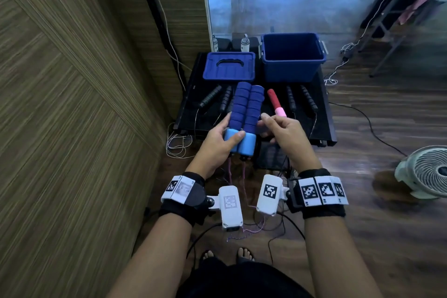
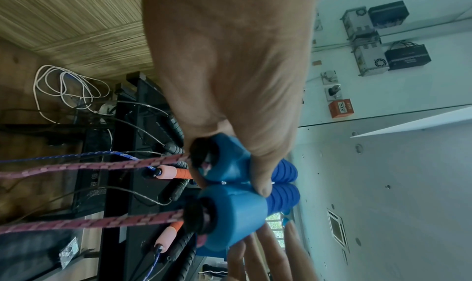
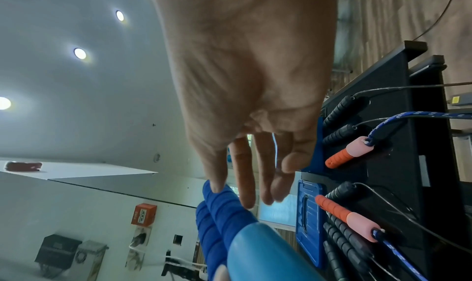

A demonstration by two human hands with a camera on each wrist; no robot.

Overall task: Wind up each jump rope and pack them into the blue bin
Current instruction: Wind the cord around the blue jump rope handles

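Observation:
My left hand (image 1: pixel 232 128) grips two blue foam jump-rope handles (image 1: pixel 244 109) side by side, thumb across their light-blue ends (image 2: pixel 235 210). A pink braided rope (image 1: pixel 243 176) hangs from both ends (image 2: pixel 102 222) toward the floor. My right hand (image 1: pixel 268 126) is beside the right handle, fingers nearly straight, with one fingertip (image 3: pixel 217 186) touching the foam (image 3: pixel 224 210). The open blue bin (image 1: pixel 292 55) stands empty at the back right of the black table (image 1: pixel 324 128). A red-and-pink handle (image 1: pixel 275 101) and black-handled ropes (image 1: pixel 210 99) (image 1: pixel 308 98) lie on the table.
The bin's blue lid (image 1: pixel 229 66) lies left of the bin. A wood-panelled wall (image 1: pixel 84 104) runs close on the left. White cable (image 1: pixel 176 143) is coiled on the floor by the table, and a fan (image 1: pixel 428 172) stands at the right.

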